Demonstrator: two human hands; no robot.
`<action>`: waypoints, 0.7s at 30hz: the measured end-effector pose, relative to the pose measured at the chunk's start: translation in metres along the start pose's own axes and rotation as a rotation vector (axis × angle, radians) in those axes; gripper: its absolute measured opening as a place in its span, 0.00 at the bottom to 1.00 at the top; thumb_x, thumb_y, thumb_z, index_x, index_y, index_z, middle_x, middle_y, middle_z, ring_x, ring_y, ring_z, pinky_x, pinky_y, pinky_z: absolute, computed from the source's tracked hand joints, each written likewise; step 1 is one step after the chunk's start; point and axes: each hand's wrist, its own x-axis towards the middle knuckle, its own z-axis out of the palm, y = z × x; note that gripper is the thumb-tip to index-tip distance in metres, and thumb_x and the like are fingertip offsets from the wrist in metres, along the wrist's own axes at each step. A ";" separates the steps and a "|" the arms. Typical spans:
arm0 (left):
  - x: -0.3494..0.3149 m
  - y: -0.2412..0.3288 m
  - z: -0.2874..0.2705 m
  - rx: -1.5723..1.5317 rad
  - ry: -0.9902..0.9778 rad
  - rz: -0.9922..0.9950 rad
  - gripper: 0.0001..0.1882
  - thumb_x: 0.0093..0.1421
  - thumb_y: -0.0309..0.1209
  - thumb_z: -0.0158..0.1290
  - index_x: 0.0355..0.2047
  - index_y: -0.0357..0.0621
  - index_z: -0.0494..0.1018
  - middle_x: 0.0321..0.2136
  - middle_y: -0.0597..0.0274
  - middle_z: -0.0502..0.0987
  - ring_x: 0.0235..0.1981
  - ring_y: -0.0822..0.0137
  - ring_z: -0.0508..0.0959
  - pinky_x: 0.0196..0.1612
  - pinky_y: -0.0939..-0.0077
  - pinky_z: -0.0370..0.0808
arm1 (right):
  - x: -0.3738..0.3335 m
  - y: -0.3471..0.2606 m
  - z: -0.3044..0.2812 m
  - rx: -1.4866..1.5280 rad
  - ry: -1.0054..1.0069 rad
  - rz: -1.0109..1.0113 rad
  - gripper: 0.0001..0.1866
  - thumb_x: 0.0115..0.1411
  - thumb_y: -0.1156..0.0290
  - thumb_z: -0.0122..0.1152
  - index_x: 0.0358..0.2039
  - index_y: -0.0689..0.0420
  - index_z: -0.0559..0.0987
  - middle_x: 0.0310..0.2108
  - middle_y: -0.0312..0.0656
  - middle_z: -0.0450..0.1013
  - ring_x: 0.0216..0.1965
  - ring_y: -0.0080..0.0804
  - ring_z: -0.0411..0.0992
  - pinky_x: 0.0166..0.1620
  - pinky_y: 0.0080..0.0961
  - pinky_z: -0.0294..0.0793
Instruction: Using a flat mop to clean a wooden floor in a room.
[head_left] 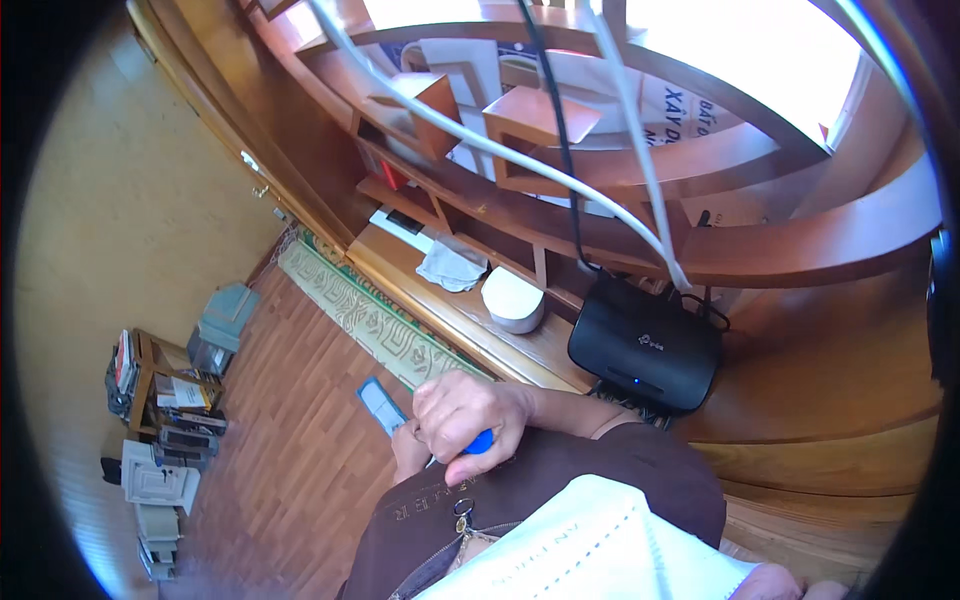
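My right hand (pixel 465 420) is closed in front of my chest, its fingers wrapped round a blue-ended thing. Only a rounded blue end (pixel 481 441) shows beside the thumb; the rest is covered by the fingers. Just beyond and below it, my left hand (pixel 407 452) appears in part, its arm hidden behind my brown top (pixel 600 480). A light-blue, flat, rectangular thing (pixel 381 406) sticks out from the left hand, which seems to grip its near end. Whether the two blue things are joined cannot be made out. A white printed sheet (pixel 570 535) covers my lower front.
A black router (pixel 645 345) stands on the wooden cabinet, with white cables (pixel 500 155) and a black cable above. Nearby lie a white-lidded container (pixel 514 298) and a pale cloth (pixel 452 265). A patterned mat (pixel 370 325) runs along the cabinet; boxes (pixel 222 325) line the left wall.
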 end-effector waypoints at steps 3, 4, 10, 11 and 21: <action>-0.010 -0.012 0.003 0.051 0.101 -0.036 0.15 0.50 0.39 0.54 0.24 0.38 0.78 0.23 0.40 0.77 0.28 0.43 0.79 0.32 0.56 0.73 | 0.004 0.011 0.009 0.064 -0.065 -0.030 0.11 0.55 0.66 0.66 0.22 0.55 0.74 0.20 0.36 0.72 0.23 0.35 0.72 0.34 0.31 0.66; -0.014 -0.018 0.002 0.050 0.143 -0.006 0.14 0.51 0.39 0.54 0.23 0.38 0.77 0.22 0.41 0.76 0.27 0.44 0.79 0.31 0.56 0.73 | 0.005 0.016 0.013 0.090 -0.076 -0.022 0.11 0.55 0.66 0.66 0.22 0.55 0.74 0.20 0.36 0.72 0.23 0.35 0.72 0.34 0.31 0.66; -0.042 -0.060 -0.016 0.116 0.315 -0.023 0.15 0.52 0.39 0.56 0.17 0.40 0.75 0.19 0.46 0.75 0.23 0.46 0.78 0.28 0.55 0.72 | 0.028 0.057 0.048 0.343 -0.164 -0.068 0.11 0.56 0.65 0.66 0.23 0.55 0.75 0.21 0.35 0.73 0.21 0.34 0.72 0.32 0.31 0.65; -0.049 -0.078 -0.016 0.141 0.368 0.020 0.16 0.52 0.40 0.57 0.17 0.40 0.74 0.18 0.46 0.75 0.23 0.46 0.77 0.28 0.55 0.72 | 0.034 0.064 0.056 0.405 -0.206 -0.058 0.11 0.56 0.65 0.66 0.23 0.56 0.76 0.21 0.35 0.74 0.21 0.34 0.72 0.32 0.31 0.65; -0.160 -0.189 -0.058 0.159 0.645 -0.490 0.16 0.54 0.42 0.54 0.20 0.43 0.76 0.20 0.45 0.76 0.27 0.40 0.76 0.33 0.48 0.72 | 0.072 0.174 0.195 1.021 -0.567 0.088 0.09 0.54 0.67 0.67 0.24 0.57 0.78 0.23 0.39 0.75 0.27 0.39 0.74 0.36 0.34 0.66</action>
